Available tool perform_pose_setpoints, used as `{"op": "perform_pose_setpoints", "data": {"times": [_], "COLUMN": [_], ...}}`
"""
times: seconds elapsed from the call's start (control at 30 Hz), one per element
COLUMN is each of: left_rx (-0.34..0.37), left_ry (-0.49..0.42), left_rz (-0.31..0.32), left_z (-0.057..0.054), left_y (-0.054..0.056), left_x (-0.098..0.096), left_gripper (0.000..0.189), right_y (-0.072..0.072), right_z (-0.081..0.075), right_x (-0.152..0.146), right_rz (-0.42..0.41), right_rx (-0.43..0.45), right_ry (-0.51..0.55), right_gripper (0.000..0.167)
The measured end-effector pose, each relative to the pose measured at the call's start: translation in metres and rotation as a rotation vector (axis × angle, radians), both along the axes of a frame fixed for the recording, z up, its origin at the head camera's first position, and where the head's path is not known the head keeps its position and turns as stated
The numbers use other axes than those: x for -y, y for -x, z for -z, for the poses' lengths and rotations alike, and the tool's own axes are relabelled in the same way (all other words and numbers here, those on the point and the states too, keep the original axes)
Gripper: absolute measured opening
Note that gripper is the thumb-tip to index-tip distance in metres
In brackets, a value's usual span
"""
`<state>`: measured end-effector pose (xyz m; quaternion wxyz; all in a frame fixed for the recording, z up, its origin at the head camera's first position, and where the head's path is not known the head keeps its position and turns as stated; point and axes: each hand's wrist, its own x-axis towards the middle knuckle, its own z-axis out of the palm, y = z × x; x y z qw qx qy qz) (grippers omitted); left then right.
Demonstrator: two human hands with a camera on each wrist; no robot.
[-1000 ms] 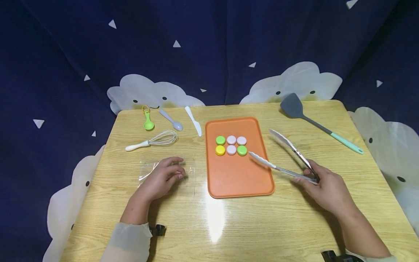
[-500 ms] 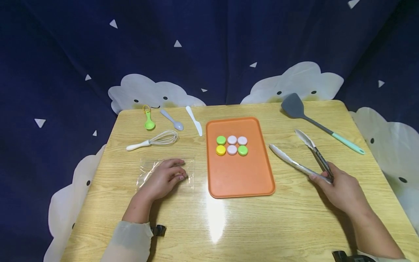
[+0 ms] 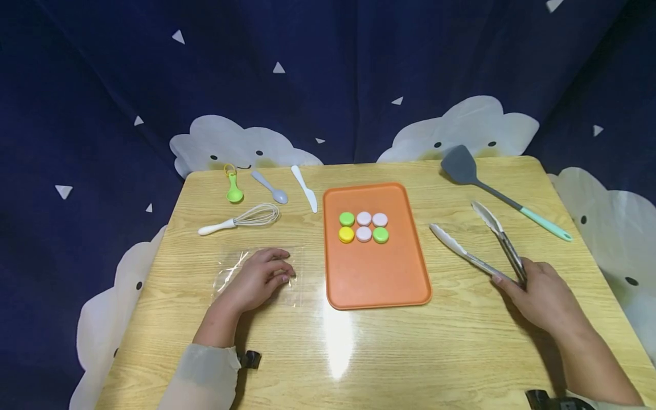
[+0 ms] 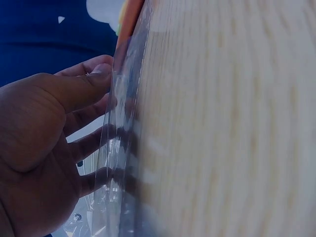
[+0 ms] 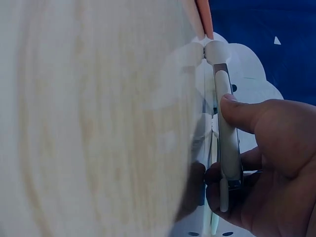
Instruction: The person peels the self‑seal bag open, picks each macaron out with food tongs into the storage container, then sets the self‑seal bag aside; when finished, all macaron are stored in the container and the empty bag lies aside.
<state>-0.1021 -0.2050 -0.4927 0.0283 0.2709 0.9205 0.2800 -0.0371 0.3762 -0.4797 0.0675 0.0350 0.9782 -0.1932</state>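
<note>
Fingers loosely bent, my left hand (image 3: 258, 279) lies over a clear plastic bag (image 3: 294, 295) left of the tray; in the left wrist view its fingertips are right at the plastic. My right hand (image 3: 545, 299) grips metal tongs (image 3: 463, 254) by the hinge end, thumb along one arm in the right wrist view. The tongs' arms are spread with nothing between them, right of the orange tray (image 3: 376, 282). On that tray sit macarons in two rows: one yellow (image 3: 345, 234), two green (image 3: 380, 235) and three pale pink (image 3: 364, 234).
Behind the left hand lies a whisk (image 3: 256, 216). Farther back are a green measuring spoon (image 3: 234, 195), a grey spoon (image 3: 279, 196) and a white plastic knife (image 3: 305, 191). A grey turner (image 3: 459, 166) with a mint handle lies at the back right, beyond the tongs.
My right hand has moved right with the tongs, taking their tips from over the tray's edge to over the table beside it. The left hand has hardly moved; the macarons stay in place.
</note>
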Motion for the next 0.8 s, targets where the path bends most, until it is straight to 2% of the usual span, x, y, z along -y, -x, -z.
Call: {"op": "perform_pose_setpoints", "data": {"times": [0.2,0.6,0.7,0.8], "left_rx": [0.016,0.044,0.054,0.055], "left_ry": [-0.011,-0.03,-0.037,-0.044], "left_rz": [-0.001,-0.04,-0.047,-0.053], "left_z": [-0.001,-0.009,-0.01,-0.015], "left_y": [0.0,-0.001,-0.001,-0.001], "left_x": [0.0,0.003,0.005,0.005], "left_gripper": [0.007,0.011,0.012,0.014], "right_y": [0.0,0.003,0.003,0.003], "right_z": [-0.001,-0.008,-0.011,-0.014], "right_x": [-0.001,-0.004,-0.002,0.006], "right_rz": [-0.026,-0.055,-0.036,0.004], "right_rx": [0.032,0.097,0.051,-0.068], "right_ry": [-0.05,-0.08,-0.074,-0.012], "right_gripper": [0.092,0.089,0.09,0.089]}}
